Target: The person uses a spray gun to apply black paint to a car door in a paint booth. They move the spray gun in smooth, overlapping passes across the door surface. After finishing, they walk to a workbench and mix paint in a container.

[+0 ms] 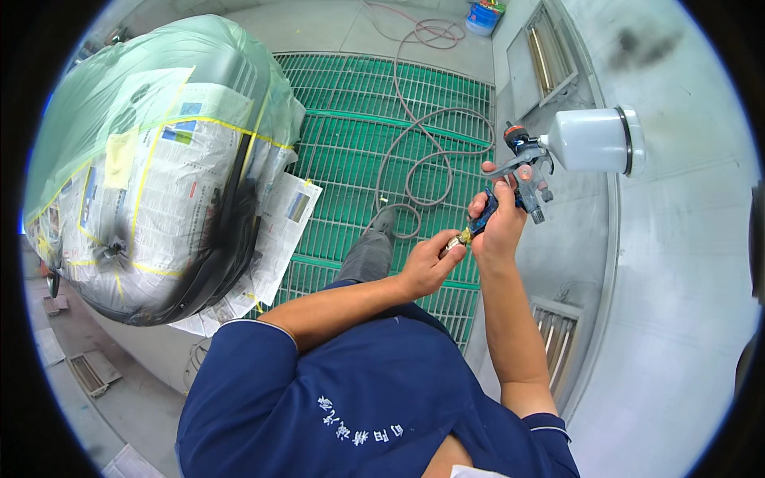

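My right hand (502, 223) is wrapped round the handle of a spray gun (522, 151), which lies tilted on its side. A white paint cup (591, 141) with a dark ring sticks out from the gun to the right. At the lower end of the handle, my left hand (431, 264) is closed in a pinch on a small metal hose fitting (454, 243) with a yellowish part beside it. Both hands meet at that end of the gun, in front of my body.
On the left stands a car (231, 263) masked with green film (183, 48), newspaper (187, 159) and yellow tape. A thin hose (450, 163) loops over the green floor grating (335, 135). A blue bucket (481, 19) stands far back. The pale wall (685, 239) runs along my right.
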{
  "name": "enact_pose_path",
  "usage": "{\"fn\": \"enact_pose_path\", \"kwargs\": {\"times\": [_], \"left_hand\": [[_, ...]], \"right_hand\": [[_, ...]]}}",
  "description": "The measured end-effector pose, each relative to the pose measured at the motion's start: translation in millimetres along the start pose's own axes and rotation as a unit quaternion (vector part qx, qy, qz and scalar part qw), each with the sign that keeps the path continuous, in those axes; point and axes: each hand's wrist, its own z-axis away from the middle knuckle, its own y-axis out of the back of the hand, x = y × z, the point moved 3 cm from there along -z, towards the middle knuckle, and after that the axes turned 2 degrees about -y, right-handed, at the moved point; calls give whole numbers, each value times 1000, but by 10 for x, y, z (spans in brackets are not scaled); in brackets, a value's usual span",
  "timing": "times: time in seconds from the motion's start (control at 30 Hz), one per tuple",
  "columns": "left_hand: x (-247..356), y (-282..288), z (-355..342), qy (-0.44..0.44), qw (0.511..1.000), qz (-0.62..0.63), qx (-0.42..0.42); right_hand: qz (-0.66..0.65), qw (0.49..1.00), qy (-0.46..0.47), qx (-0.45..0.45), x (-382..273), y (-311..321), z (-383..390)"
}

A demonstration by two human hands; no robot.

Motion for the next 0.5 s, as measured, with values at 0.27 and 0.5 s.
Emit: {"fn": "enact_pose_path", "kwargs": {"times": [0.27,0.5], "left_hand": [[-801,-109,-1539,68,997,-22,-15],[-2456,502,-3671,208,949,-205,121]], "right_hand": [[40,997,3,59,285,259,-1773],[230,969,83,28,-30,-41,-3963]]}}
